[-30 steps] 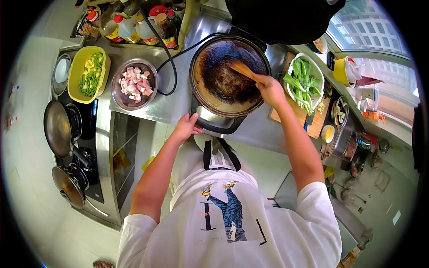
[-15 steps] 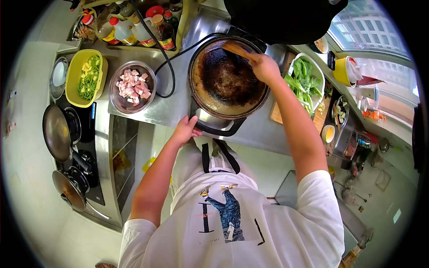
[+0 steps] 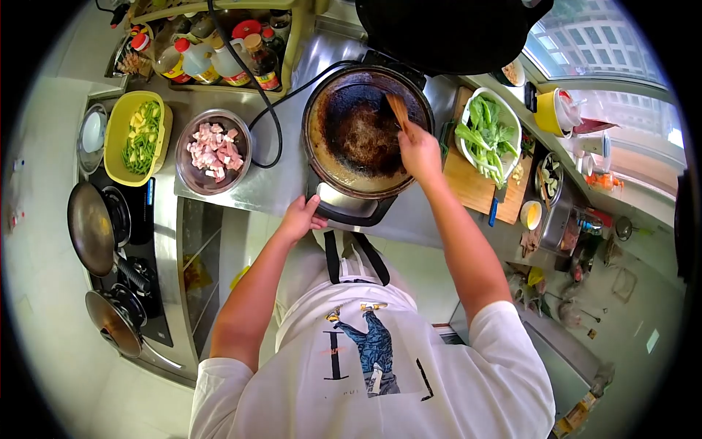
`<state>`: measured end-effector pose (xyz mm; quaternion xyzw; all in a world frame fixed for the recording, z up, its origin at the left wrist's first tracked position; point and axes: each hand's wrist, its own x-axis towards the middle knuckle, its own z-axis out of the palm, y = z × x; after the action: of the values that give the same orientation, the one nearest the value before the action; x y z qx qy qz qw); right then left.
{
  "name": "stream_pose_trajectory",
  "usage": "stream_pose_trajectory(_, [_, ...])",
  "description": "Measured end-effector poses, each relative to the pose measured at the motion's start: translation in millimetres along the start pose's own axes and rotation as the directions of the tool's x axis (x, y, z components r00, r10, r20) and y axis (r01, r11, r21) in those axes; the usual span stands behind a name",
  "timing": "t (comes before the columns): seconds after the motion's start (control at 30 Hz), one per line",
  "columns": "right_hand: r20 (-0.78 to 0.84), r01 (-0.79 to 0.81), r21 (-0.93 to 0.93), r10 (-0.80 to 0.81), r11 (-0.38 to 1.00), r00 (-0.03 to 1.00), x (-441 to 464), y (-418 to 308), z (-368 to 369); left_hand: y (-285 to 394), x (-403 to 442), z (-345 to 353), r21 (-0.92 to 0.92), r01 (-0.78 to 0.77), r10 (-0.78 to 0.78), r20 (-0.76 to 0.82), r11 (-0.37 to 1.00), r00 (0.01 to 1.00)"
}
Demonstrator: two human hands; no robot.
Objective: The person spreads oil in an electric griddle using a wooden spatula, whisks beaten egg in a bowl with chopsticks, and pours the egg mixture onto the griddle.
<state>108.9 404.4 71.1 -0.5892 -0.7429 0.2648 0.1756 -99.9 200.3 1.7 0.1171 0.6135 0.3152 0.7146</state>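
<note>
A round electric pan (image 3: 322,157) stands on the counter, its inside coated with dark brown residue and a little liquid near the front. My right hand (image 3: 422,152) is closed round a wooden spatula (image 3: 397,110), whose broad end touches the right part of the pan's inner surface. Most of the spatula's handle is hidden in my fingers. At the pan's front left, my left hand (image 3: 300,218) grips the end of the black pan handle (image 3: 358,218), thumb on top.
A steel bowl of cut meat (image 3: 214,151) and a yellow basin of green beans (image 3: 139,139) stand left. Bottles (image 3: 194,62) fill a rack behind. A black lid (image 3: 439,33) rises at the back. Leafy greens (image 3: 486,132) and a blue-handled knife (image 3: 493,212) are on the right.
My right hand has swung the spatula from the pan's back edge toward its right side and nearer to me. My left hand stays at the handle. The whole view has shifted slightly.
</note>
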Motion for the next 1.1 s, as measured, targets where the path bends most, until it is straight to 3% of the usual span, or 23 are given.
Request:
stream_pose_trajectory(0.13, [-0.016,-0.036,-0.070,0.035,0.997,0.999,8,-17,31,0,0,1,-0.024,0.011,-0.011,-0.004,1.000,1.000])
stream_pose_trajectory(0.27, [0.163,0.027,-0.183,0.004,0.983,0.987,-71,-14,31,2,1,1,-0.008,0.004,-0.004,0.017,1.000,1.000])
stream_pose_trajectory(0.33, [0.226,0.003,-0.147,0.030,0.989,0.974,-82,-20,15,2,-1,0,0.010,0.005,-0.005,0.009,1.000,1.000])
stream_pose_trajectory(0.4, [0.089,0.104,0.005,-0.104,0.995,0.991,-80,-5,16,-1,2,-3,0.011,-0.006,0.006,0.027,1.000,1.000])
stream_pose_trajectory(0.53, [0.014,0.004,0.014,-0.004,1.000,1.000,7,-31,18,0,2,-5,0.044,0.011,-0.012,0.035,0.999,0.999])
stream_pose_trajectory(0.67, [0.013,0.057,-0.043,-0.057,0.997,0.998,39,-45,56,1,0,-5,0.035,-0.001,-0.001,0.054,0.999,0.999])
stream_pose_trajectory(0.77, [0.178,0.094,-0.091,-0.077,0.991,0.981,0,-60,67,0,1,-3,0.032,0.009,-0.010,0.052,0.999,0.999])
stream_pose_trajectory(0.8, [0.237,0.032,-0.099,-0.008,0.995,0.972,-20,-63,61,0,1,-3,0.030,0.003,-0.005,0.051,1.000,0.999])
stream_pose_trajectory(0.93, [0.320,0.129,-0.158,-0.073,0.979,0.945,-67,-35,33,-6,5,-5,0.016,-0.001,0.001,0.027,1.000,1.000])
stream_pose_trajectory(1.0, [0.108,0.292,-0.036,-0.287,0.956,0.952,-66,-11,34,-7,6,-4,0.000,-0.010,0.010,0.022,1.000,1.000])
stream_pose_trajectory(1.1, [0.062,0.081,-0.073,-0.076,0.994,0.995,-1,-35,27,-9,7,-3,-0.014,-0.019,0.019,0.027,1.000,0.999])
